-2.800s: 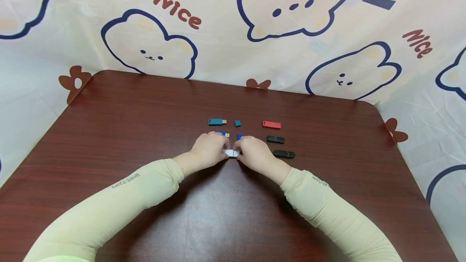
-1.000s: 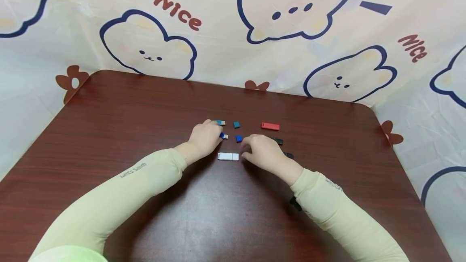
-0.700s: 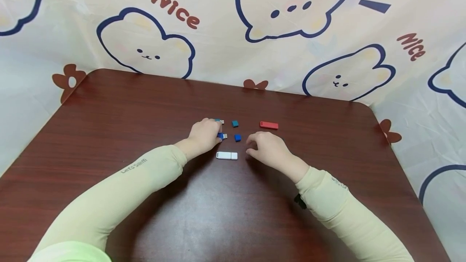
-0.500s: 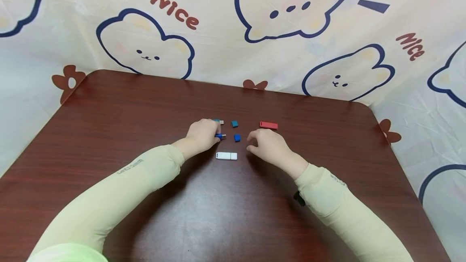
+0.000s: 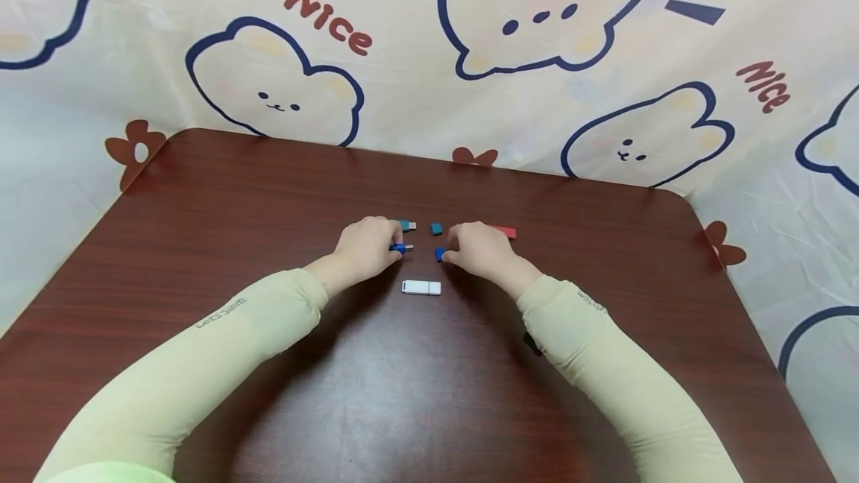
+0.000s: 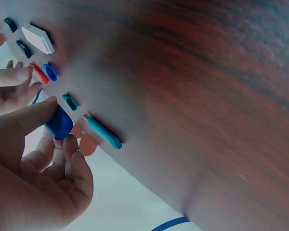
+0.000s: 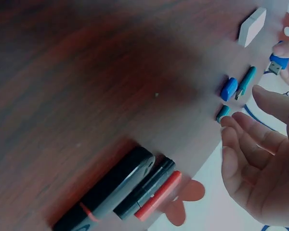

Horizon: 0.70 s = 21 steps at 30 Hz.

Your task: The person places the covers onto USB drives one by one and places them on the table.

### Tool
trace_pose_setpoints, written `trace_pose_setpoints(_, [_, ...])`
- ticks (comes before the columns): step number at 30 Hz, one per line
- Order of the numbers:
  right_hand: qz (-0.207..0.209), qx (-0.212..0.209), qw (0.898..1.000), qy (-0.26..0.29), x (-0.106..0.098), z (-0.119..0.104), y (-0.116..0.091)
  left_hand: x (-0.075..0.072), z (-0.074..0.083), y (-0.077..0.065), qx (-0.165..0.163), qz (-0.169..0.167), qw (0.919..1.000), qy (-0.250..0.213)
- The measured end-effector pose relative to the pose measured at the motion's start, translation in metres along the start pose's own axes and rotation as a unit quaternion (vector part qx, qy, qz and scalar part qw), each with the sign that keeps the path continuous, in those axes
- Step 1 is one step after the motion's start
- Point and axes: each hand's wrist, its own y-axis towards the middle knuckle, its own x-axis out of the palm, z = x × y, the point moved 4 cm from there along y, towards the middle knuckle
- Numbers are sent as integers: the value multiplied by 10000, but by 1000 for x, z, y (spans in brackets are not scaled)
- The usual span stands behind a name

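My left hand (image 5: 365, 248) pinches a blue USB flash drive (image 6: 60, 122) between thumb and fingers, raised off the table. Its bare metal plug (image 7: 275, 68) points toward the right hand. In the head view my right hand (image 5: 479, 248) is at the small blue cap (image 5: 439, 254). The right wrist view shows this cap lying on the table, with thumb and fingers spread apart, holding nothing. A white flash drive (image 5: 421, 288), cap on, lies nearer the person. Behind the left hand lies an uncapped teal flash drive (image 6: 103, 131), with its teal cap (image 5: 436, 229) to the right.
Beyond the right hand lies a red flash drive (image 5: 503, 232), partly hidden in the head view. Two black flash drives, one with a red band (image 7: 106, 187) and one plainer black drive (image 7: 144, 187), lie beside it. A printed cloth (image 5: 409, 95) hangs behind the brown table (image 5: 268, 185).
Both hands have let go of the white drive. My left hand has taken up the blue drive and drawn it slightly left. My right hand went right, then came back toward the blue cap.
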Motion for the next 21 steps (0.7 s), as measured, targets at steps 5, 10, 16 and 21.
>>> trace_pose_setpoints(5, [-98, 113, 9998, -92, 5, -2, 11, -2, 2, -1, 42, 1, 10000, -53])
trace_pose_setpoints(10, [-46, -30, 9997, -255, 11, -5, 15, -1, 3, -1, 66, 17, 10000, -67])
trace_pose_setpoints(16, [25, -69, 9999, -149, 13, -6, 17, 1, 1, -4, 67, 24, 9999, -75])
trace_pose_setpoints(21, [-40, -40, 9999, 92, 12, -2, 16, 2, 2, -4, 82, 47, 9999, -67])
